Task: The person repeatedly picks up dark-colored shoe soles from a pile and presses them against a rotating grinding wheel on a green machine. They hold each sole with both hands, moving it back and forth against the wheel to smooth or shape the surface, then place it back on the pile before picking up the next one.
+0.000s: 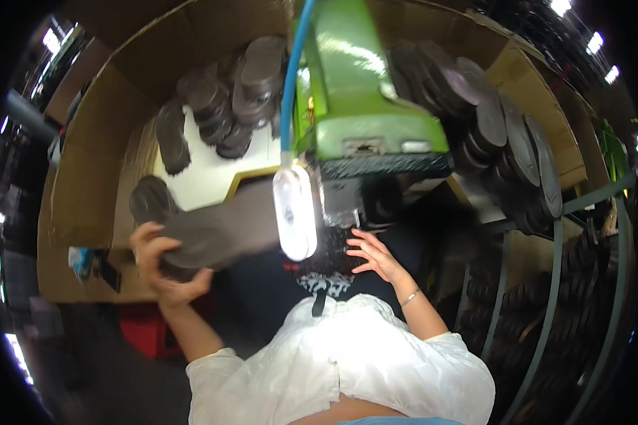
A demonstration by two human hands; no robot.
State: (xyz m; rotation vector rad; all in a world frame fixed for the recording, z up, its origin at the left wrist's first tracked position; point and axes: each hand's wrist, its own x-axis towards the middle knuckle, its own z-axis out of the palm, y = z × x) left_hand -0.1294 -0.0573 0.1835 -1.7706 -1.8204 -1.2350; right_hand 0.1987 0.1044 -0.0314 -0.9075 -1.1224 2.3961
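Note:
My left hand [169,265] is closed round one end of a grey-brown shoe sole [223,230], thumb below and fingers above. The sole is smeared by motion and stretches right toward the green machine [365,120]; its far end passes behind the lit white lamp [294,216]. Another dark sole [151,200] lies just beyond my left fingers. My right hand [377,257] is open with fingers spread, beside the dark lower part of the machine. Nothing shows in its grasp, and I cannot tell whether the fingertips touch the machine.
Piles of soles lie at the left [259,74] and right [500,127] inside cardboard walls [85,170]. A blue hose [295,78] runs down to the lamp. Metal rack bars [554,297] with dark soles stand at the right. A red container [145,333] sits low left.

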